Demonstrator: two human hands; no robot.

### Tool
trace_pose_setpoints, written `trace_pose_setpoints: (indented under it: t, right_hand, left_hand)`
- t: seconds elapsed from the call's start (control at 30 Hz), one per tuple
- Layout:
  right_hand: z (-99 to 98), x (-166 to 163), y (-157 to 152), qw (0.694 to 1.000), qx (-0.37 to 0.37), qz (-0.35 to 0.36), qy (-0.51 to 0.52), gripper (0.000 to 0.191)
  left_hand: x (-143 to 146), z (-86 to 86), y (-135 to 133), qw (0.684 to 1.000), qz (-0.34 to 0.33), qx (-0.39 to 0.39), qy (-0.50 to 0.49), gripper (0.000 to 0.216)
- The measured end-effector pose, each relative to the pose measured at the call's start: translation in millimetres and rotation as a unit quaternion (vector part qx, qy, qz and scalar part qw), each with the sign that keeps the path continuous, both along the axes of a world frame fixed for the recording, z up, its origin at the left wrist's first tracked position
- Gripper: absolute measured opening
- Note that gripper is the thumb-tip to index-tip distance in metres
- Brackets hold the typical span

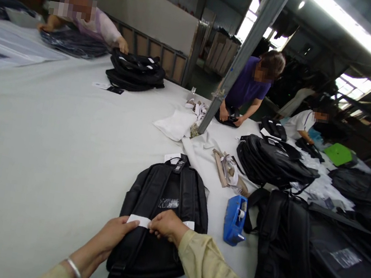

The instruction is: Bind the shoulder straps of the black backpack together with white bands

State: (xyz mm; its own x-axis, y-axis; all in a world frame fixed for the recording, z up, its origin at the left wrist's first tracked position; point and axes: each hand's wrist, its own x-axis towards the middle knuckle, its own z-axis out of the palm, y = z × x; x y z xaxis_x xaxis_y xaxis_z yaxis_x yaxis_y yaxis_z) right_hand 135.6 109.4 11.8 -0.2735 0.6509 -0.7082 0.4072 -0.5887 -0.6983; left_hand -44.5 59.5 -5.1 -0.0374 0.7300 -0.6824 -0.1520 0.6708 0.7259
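Two hands press a white strip onto a black backpack on a grey tabletop.

Head view: the backpack lies flat at 6 o'clock, straps up. The left hand and right hand meet on the strip, fingers pinching it from either end. A blue tape dispenser sits just beside the backpack at 3 o'clock. More black bags lie toward 2 o'clock on the tabletop.
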Motion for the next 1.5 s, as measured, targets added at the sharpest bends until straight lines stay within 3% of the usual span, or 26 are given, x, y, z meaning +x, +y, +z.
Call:
trace_pose_setpoints:
  t: [0.17, 0.27, 0.43, 0.57, 0.73, 0.9, 1.0, 1.13, 1.27, 1.5]
  right_hand:
    - [-4.0, -1.0, -2.3, 0.997, -0.004, -0.027, 0.066, 0.01]
    - [-7.8, -0.2, -3.4, 0.993, 0.042, -0.033, 0.103, 0.013]
    - [-22.4, -1.7, -5.8, 0.98, 0.155, -0.02, 0.122, 0.011]
    - [-33.3, -13.2, -12.0, 0.977, 0.173, -0.073, 0.103, 0.01]
    - [-29.2, -16.7, -16.0, 0.988, 0.075, -0.125, 0.043, 0.007]
    - [-19.3, -3.5, -9.6, 0.995, -0.057, -0.068, 0.044, 0.032]
    - [-18.6, -8.9, -7.5, 0.997, -0.054, -0.044, 0.017, 0.033]
    - [-20.4, -26.5, -10.3, 0.997, 0.013, -0.08, -0.015, 0.019]
    - [-19.7, -27.5, -16.1, 0.991, 0.088, -0.094, -0.02, 0.028]
    - [-13.8, 5.7, -17.8, 0.995, -0.079, -0.012, 0.056, 0.051]
  left_hand:
    - [-7.8, -1.8, -0.5, 0.991, 0.006, -0.044, -0.126, 0.025]
    - [-10.0, -1.0, -1.7, 0.983, 0.019, -0.059, -0.171, 0.025]
    - [-7.8, 2.8, -1.5, 0.978, 0.049, -0.085, -0.182, 0.021]
    - [0.0, 5.9, -0.2, 0.979, 0.048, -0.089, -0.178, 0.022]
    - [7.2, 2.0, 1.0, 0.986, 0.041, -0.064, -0.149, 0.023]
    - [7.2, -0.8, -0.1, 0.995, 0.024, -0.039, -0.087, 0.021]
    - [10.6, 1.2, -1.2, 0.995, 0.024, -0.041, -0.083, 0.02]
    - [14.6, 1.0, -2.1, 0.992, 0.031, -0.058, -0.112, 0.016]
    - [13.0, 0.5, -2.2, 0.989, 0.029, -0.054, -0.131, 0.019]
    - [15.5, 18.0, -18.9, 0.976, -0.007, -0.054, -0.209, 0.039]
